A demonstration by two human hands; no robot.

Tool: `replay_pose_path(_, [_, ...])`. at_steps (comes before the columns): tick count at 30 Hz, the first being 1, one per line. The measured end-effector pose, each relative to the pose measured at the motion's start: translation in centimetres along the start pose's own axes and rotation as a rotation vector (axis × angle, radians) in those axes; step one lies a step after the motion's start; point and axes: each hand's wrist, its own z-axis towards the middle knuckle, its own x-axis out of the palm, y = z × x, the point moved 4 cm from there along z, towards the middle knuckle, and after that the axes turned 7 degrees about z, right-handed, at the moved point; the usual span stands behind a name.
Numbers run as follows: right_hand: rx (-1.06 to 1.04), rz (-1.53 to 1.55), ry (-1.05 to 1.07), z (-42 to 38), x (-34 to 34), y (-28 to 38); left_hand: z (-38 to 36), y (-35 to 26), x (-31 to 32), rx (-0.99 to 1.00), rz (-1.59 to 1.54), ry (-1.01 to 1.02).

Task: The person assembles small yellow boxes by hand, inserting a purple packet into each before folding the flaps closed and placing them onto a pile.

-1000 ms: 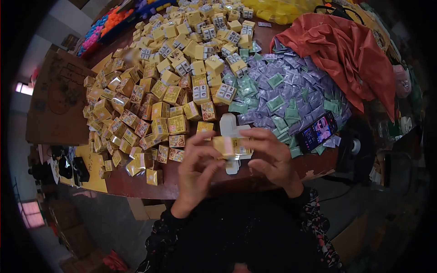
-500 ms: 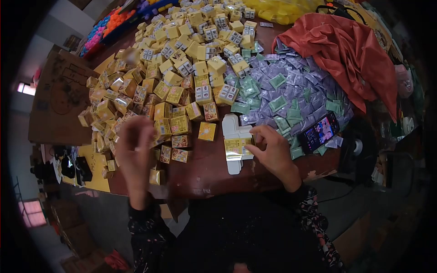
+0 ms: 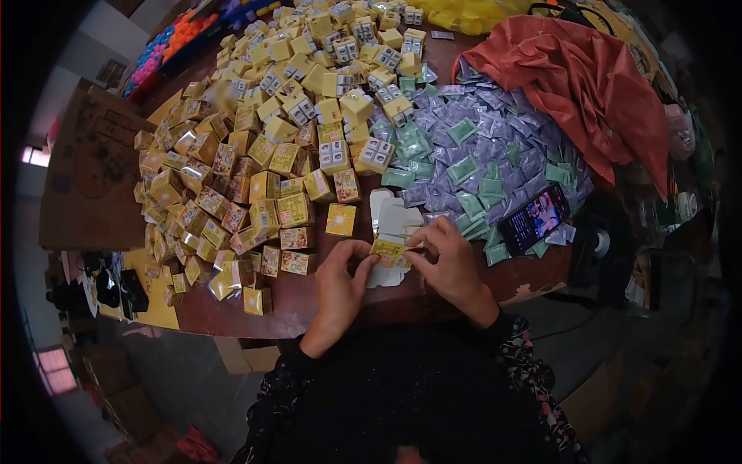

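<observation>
Between my two hands is a small yellow printed carton [image 3: 391,252], partly unfolded, its white flaps spreading out above and below it. My left hand [image 3: 342,280] pinches its left edge between thumb and fingers. On the right side, my right hand [image 3: 450,263] grips the same carton with thumb and fingertips. Some of the carton is covered by my fingers. Just left of it lies a flat-faced yellow box [image 3: 341,220] with a sunburst print. White blister-like blocks in yellow holders [image 3: 335,155] sit beyond the carton.
A big heap of yellow boxes [image 3: 224,158] covers the left of the table. Purple and green sachets [image 3: 479,155] are piled at right, with a lit phone [image 3: 535,220] on them. Red cloth [image 3: 576,85] lies behind. A cardboard box [image 3: 89,170] stands far left.
My left hand has come from the box heap at left to the carton and taken hold of it. The carton is lifted and tilted; my right hand has closed on it.
</observation>
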Motion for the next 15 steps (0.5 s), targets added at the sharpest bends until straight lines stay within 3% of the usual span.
replay_pose_path(1, [0.065,0.066,0.012,0.0,-0.2,0.1,-0.1,-0.5,-0.4,0.036,0.001,-0.036])
replay_pose_path(4, [-0.208,0.08,-0.104,0.0,-1.1,1.0,-0.4,-1.8,-1.2,0.17,0.086,-0.123])
replay_pose_path(7, [-0.292,0.156,-0.114,0.1,-1.4,1.5,-0.4,-2.8,-1.7,0.373,0.256,-0.278])
replay_pose_path(10, [-0.442,0.003,-0.125,-0.1,-1.4,2.8,-0.3,-3.8,-2.2,0.44,0.185,-0.215])
replay_pose_path(13, [-0.43,0.196,-0.138,-0.5,-1.7,2.5,-0.6,-3.7,-1.9,0.155,-0.134,-0.05])
replay_pose_path(15, [-0.459,0.183,-0.156,-0.5,-2.4,3.1,-0.5,-3.3,-2.2,0.146,-0.116,-0.027])
